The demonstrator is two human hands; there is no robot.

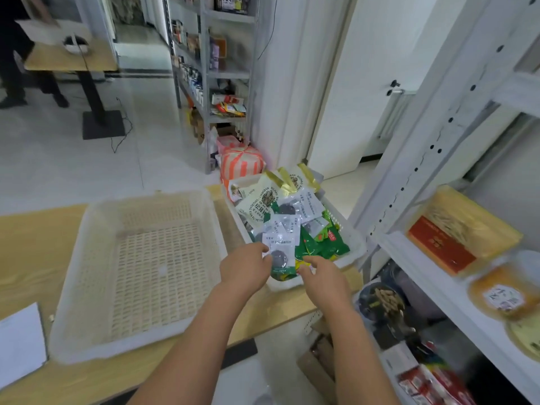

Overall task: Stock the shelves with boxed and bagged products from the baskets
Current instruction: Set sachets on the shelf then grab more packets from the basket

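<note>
Near the right edge of the table the left hand pinches the left side of a packet in the basket; the right hand lies just right of it, fingers curled, grip unclear.

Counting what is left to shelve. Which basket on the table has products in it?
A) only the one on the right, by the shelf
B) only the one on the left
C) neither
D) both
A: the right basket is piled with bags, one clear bag pinched by the left hand, while the left basket shows only its bare mesh floor.
</note>
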